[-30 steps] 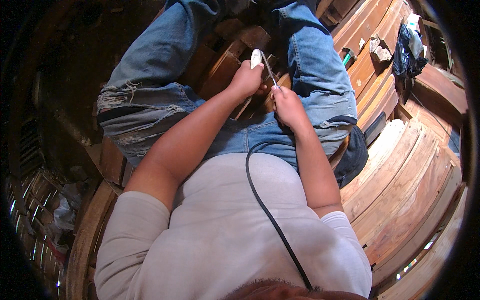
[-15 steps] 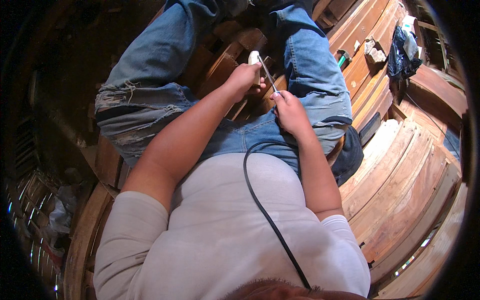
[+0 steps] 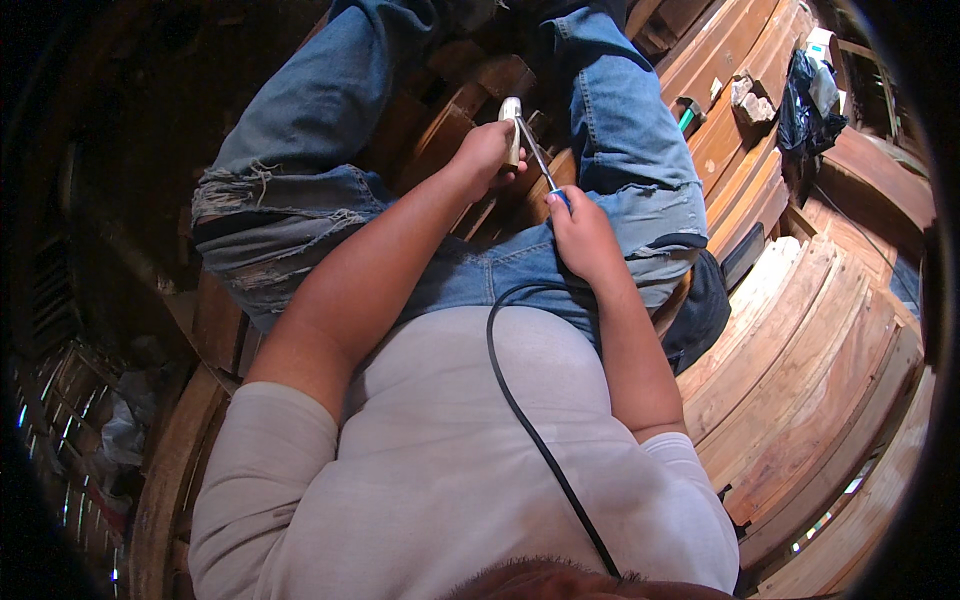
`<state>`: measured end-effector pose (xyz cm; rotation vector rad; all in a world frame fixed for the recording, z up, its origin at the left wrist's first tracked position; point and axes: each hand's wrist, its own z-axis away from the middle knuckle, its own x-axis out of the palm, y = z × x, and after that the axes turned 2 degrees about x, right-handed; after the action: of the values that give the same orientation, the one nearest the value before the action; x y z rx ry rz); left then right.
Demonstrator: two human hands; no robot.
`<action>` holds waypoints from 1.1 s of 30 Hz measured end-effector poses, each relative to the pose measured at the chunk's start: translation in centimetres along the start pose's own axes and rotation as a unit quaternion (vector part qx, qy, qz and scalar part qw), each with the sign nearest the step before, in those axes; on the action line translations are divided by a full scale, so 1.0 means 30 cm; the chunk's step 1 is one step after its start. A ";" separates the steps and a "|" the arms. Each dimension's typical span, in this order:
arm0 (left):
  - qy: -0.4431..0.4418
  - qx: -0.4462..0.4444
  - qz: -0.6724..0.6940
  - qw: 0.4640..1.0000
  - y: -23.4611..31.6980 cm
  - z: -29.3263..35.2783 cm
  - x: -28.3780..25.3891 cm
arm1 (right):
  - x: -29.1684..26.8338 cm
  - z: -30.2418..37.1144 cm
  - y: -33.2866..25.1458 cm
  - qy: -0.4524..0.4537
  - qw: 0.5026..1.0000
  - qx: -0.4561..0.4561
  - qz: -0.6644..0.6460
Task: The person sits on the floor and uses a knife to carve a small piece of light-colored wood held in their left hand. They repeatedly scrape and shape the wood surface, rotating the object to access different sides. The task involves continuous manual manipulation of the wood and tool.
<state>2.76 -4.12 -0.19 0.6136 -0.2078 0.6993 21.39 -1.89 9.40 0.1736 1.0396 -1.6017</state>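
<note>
Between my knees my left hand (image 3: 484,152) is closed around a small pale cream piece (image 3: 511,107), smooth and rounded at its top end. My fingers hide its middle, so its full shape cannot be made out. My right hand (image 3: 584,238), lower and to the right, grips a blue-handled tool with a long thin metal shaft (image 3: 538,156). That shaft slants up and left, and its far end lies against or just beside the cream piece; contact is hard to tell. Whether its tip is a screwdriver's or a chisel's does not show.
Wooden boards (image 3: 790,340) are stacked at the right. On the planks farther up lie a green-handled tool (image 3: 686,119), a pale rough chunk (image 3: 750,102) and a black plastic bag (image 3: 805,105). A black cable (image 3: 530,430) runs over my shirt and lap.
My right hand has drawn back slightly, down and to the right, and more of the tool's blue handle shows. The cream piece has turned a little in my left hand.
</note>
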 end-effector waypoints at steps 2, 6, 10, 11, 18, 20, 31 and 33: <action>-0.006 0.011 0.006 1.000 -0.003 -0.004 -0.003 | 0.002 0.000 0.003 0.002 1.000 0.001 -0.003; -0.012 0.026 0.037 0.999 0.000 0.006 0.012 | -0.004 0.007 -0.001 -0.003 1.000 0.000 -0.012; -0.024 0.034 0.037 0.998 0.020 0.032 0.027 | -0.004 0.011 0.001 0.001 1.000 -0.005 -0.012; -0.027 0.038 0.033 0.998 0.020 0.033 0.027 | -0.004 0.008 0.002 0.001 1.000 -0.007 -0.012; -0.025 0.044 -0.024 0.998 -0.006 -0.009 0.015 | 0.011 -0.019 0.015 -0.003 1.000 -0.011 0.023; -0.032 0.045 -0.021 0.998 -0.014 -0.019 0.015 | 0.014 -0.031 0.000 -0.008 1.000 0.007 0.024; 0.021 0.082 -0.059 0.995 -0.018 -0.003 0.046 | 0.046 -0.062 0.008 0.022 1.000 0.014 0.017; 0.036 0.093 -0.104 0.990 -0.010 -0.007 0.043 | 0.046 -0.070 0.006 0.029 0.999 0.016 0.031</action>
<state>3.94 -3.48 -0.01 0.7749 -0.0098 0.5417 20.21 -1.42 7.22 0.2726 1.0437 -1.5657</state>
